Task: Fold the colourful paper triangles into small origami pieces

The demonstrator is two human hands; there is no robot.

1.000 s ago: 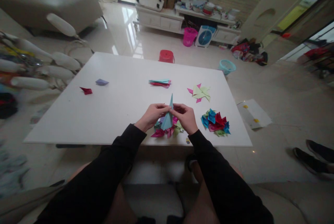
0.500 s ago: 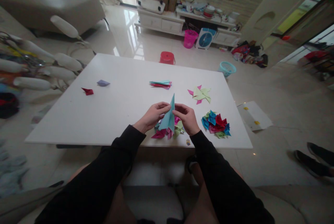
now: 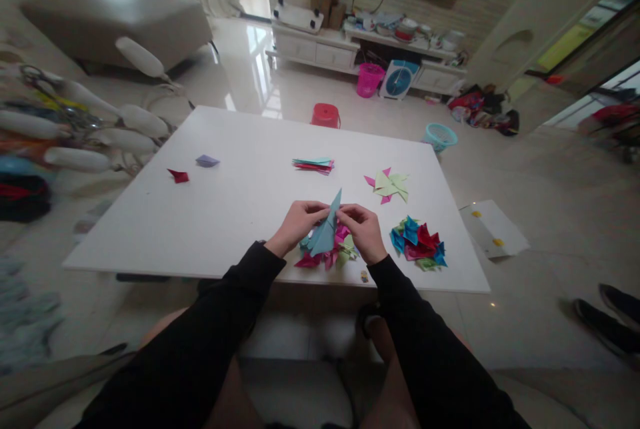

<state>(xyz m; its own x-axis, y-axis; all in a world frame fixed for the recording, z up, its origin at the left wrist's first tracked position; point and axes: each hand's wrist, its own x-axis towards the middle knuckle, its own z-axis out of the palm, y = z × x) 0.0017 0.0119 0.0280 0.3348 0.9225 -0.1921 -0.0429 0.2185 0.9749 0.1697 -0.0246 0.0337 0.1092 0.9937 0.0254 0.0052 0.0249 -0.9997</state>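
Observation:
Between my two hands is a light blue piece of folded origami paper (image 3: 327, 230), long and pointed, its narrow tip aimed up and away from me. My left hand (image 3: 300, 223) pinches its left side with thumb and fingers. From the right, my right hand (image 3: 363, 229) pinches its edge near the tip. Below it on the table lies a pile of folded paper pieces (image 3: 331, 258) in pink, green and teal, partly hidden by the held paper and my hands. To the right sits another heap of blue, red and green folded pieces (image 3: 420, 242).
The white table (image 3: 240, 202) carries a stack of folded papers (image 3: 314, 165), flat green and pink pieces (image 3: 391, 184), a red folded piece (image 3: 179, 176) and a purple one (image 3: 207, 161). Beyond stand a red stool (image 3: 325, 115) and a teal basket (image 3: 440, 137).
The light blue paper has turned a little and tilts further to the right, more of its broad face showing. Both hands keep their pinch. The whole view has shifted slightly.

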